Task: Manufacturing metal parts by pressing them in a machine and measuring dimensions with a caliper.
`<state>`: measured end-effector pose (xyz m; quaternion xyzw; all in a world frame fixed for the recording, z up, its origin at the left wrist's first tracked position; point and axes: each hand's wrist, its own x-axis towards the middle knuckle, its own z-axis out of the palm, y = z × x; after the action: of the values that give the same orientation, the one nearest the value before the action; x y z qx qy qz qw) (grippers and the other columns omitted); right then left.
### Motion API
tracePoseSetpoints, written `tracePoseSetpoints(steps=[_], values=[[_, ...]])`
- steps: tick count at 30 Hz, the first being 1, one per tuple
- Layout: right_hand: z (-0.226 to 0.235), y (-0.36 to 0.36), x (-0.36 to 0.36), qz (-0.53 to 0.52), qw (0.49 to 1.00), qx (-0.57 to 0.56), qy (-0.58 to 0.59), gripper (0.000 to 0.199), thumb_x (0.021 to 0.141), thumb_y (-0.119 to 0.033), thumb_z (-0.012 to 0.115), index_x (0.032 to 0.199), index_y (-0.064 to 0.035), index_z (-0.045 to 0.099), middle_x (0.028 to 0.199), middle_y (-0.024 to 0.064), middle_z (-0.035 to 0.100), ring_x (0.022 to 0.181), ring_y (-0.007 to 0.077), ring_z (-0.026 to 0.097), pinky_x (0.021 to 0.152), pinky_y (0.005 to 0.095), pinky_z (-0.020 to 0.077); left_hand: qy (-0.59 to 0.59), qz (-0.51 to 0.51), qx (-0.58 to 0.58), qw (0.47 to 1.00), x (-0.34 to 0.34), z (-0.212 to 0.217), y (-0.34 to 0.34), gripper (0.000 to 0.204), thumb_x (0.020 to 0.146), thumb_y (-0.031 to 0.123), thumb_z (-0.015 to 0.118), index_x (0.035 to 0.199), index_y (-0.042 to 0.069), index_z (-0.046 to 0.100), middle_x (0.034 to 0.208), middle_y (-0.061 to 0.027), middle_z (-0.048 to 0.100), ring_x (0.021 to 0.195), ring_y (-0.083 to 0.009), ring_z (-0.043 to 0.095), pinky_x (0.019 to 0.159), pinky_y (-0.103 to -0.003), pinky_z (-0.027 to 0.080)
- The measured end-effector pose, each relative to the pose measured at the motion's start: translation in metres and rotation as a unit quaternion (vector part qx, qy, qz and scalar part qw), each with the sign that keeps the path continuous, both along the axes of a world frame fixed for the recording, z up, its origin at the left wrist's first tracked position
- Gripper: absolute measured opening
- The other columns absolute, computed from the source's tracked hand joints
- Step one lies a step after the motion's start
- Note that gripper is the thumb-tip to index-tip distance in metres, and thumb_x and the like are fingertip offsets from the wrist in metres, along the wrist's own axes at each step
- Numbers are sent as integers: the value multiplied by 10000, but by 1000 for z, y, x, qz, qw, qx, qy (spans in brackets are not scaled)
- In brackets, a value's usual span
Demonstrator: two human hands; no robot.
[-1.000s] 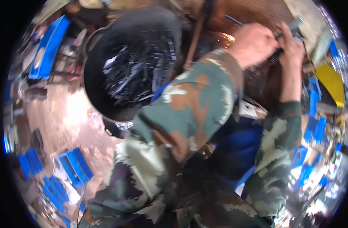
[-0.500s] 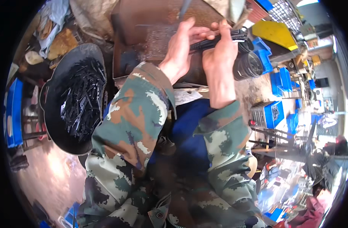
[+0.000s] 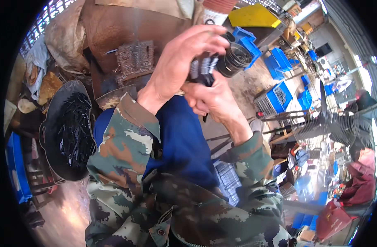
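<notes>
My right hand [image 3: 211, 96] is closed around a bundle of thin black metal strips [image 3: 203, 74]. Bright, ridged ends of the strips stick up out of the fist, and a dark tip shows below it. My left hand [image 3: 174, 61] arches over the upper end of the bundle, its fingers bent but not wrapped around it. Whether the left palm touches the strips is hard to see, as the fingers are slightly blurred. To the left, a black scoop-shaped pan [image 3: 47, 153] holds a heap of similar dark strips [image 3: 76, 129].
A brown workbench [image 3: 108, 31] lies ahead with a rough metal block [image 3: 135, 59] on it. Beyond my hands stand a dark round bucket [image 3: 235, 59] and blue bins [image 3: 279, 59]. A caged fan [image 3: 322, 119] is at the right, and a blue crate [image 3: 17, 168] at far left.
Both hands have drawn back from the bench toward me. The bundle has turned from lying sideways to upright. My view has swung to the right.
</notes>
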<state>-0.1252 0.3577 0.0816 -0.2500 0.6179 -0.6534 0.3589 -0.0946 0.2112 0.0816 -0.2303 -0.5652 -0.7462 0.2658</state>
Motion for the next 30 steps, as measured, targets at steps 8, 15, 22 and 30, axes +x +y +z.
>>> tracePoseSetpoints(steps=[8, 15, 22, 30], values=[[26, 72, 13, 102, 982, 48, 149, 358, 838, -100, 751, 1104, 22, 545, 740, 74, 656, 530, 88, 560, 509, 242, 469, -29, 44, -106, 993, 7, 11, 56, 433, 1034, 327, 471, 1221, -33, 620, 747, -14, 579, 656, -84, 541, 611, -225, 444], [37, 156, 5, -45, 967, 91, 235, 248, 995, -243, 618, 1072, -13, 670, 765, -2, 630, 583, 44, 538, 543, 211, 445, 45, -95, 224, 969, -41, 35, 94, 311, 1040, 312, 509, 1015, 28, 633, 519, 45, 428, 396, -59, 358, 409, -217, 329], [39, 272, 4, -174, 930, 254, 202, 368, 992, -329, 614, 1154, 1, 637, 681, -65, 444, 599, 22, 413, 522, 194, 338, 59, 80, -256, 961, -53, -12, 179, 290, 1027, 218, 514, 1168, -14, 615, 907, -47, 671, 753, -84, 606, 691, -209, 487], [-57, 419, -4, -129, 824, 516, 197, 314, 957, -262, 631, 1132, -2, 652, 918, 167, 708, 846, 282, 669, 746, 382, 504, -123, -53, -490, 861, -95, -44, 95, 330, 992, 211, 581, 1273, 40, 610, 1233, -51, 589, 1133, -168, 564, 977, -305, 433]])
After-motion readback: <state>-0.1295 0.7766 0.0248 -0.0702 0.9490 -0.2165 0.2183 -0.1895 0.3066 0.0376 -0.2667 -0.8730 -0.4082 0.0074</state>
